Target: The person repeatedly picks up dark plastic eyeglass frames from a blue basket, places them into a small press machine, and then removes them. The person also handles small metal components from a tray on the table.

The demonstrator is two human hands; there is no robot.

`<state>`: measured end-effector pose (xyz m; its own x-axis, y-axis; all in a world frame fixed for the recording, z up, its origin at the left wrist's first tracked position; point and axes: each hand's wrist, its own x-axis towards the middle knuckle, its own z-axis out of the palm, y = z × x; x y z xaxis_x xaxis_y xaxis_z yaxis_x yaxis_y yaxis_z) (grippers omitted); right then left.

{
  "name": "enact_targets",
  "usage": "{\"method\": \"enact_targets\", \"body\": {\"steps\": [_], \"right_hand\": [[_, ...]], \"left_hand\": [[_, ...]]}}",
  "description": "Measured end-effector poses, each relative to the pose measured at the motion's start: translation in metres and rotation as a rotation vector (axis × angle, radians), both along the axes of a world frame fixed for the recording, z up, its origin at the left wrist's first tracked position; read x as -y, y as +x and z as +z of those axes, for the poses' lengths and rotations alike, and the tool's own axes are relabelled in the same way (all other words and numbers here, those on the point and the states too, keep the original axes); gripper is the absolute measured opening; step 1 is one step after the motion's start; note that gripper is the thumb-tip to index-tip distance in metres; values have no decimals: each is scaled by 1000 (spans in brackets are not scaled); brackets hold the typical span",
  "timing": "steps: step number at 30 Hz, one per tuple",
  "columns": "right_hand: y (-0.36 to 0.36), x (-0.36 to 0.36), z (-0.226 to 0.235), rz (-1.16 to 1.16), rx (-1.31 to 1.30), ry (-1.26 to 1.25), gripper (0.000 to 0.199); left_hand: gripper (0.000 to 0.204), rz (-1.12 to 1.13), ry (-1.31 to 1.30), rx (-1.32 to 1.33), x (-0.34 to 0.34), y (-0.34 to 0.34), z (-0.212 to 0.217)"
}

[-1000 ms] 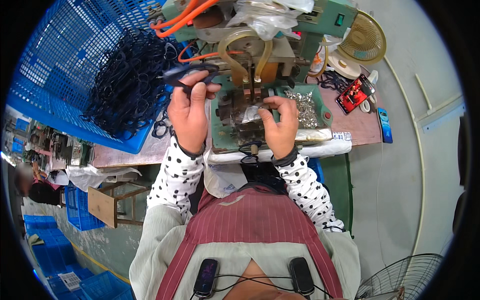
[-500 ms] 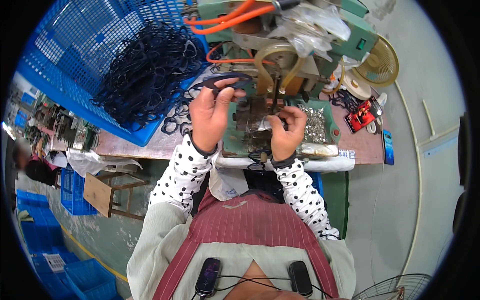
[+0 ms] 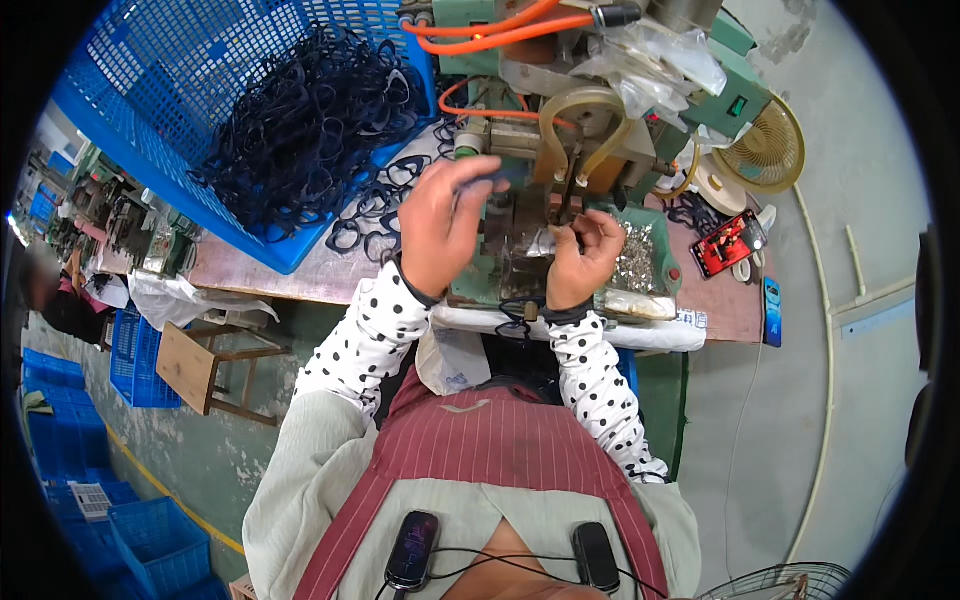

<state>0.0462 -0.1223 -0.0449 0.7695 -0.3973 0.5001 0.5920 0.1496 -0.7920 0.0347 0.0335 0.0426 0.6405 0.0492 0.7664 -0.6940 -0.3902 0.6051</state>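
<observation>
head view: the left hand [image 3: 440, 232] is raised at centre frame, just left of the green machine [image 3: 560, 150], its back to the camera and fingers curled over something dark at the fingertips. it looks like one of the black frames [image 3: 385, 205], but the hand hides most of it, so i cannot tell how tight that grip is. the right hand [image 3: 588, 255] sits lower, right of centre, fingers pinched together close under the machine's curved tubes [image 3: 585, 125]. whatever it has hold of is too small to see. both hands meet at the machine's working point, likely so a part can be fed straight in.

the blue basket [image 3: 150, 110] in the upper left tips toward the person, spilling frames onto the desk [image 3: 300, 275] within easy reach of the left hand. a tray of small metal parts [image 3: 635, 255] lies just beside the right hand, handy for picking. orange hoses [image 3: 500, 30] run along the top of the machine.
</observation>
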Motion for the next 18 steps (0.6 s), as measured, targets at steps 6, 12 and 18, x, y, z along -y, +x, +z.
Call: {"method": "enact_targets", "body": {"steps": [6, 12, 18], "right_hand": [[5, 40, 15, -209, 14, -403, 33], [32, 176, -59, -440, -446, -654, 19], [0, 184, -42, -334, -534, -1142, 27]], "left_hand": [[36, -386, 491, 356, 27, -34, -47], [37, -492, 518, 334, 40, -25, -51], [36, -482, 485, 303, 38, -25, -56]]}}
